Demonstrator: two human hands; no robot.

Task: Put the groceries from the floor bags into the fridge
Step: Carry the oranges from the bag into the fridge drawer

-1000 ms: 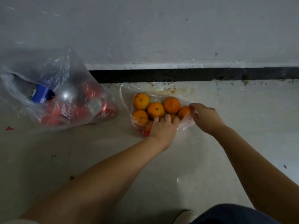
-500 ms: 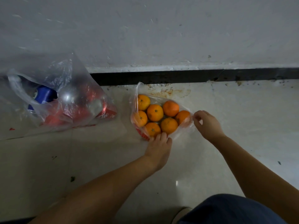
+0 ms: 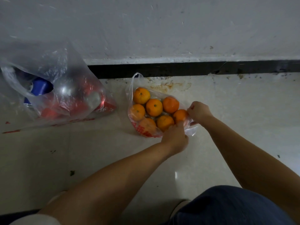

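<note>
Orange bag on the floor near the wall, right of the larger can bag; about seven oranges inside; left hand pinches the near right plastic edge; right hand curled on the film beside it; best to gather both handles before lifting, since loose fruit could spill from the open mouth; fridge not in view.

Oranges bright orange in clear bag w/ red print; far-left bag clear, red/blue cans.
</note>
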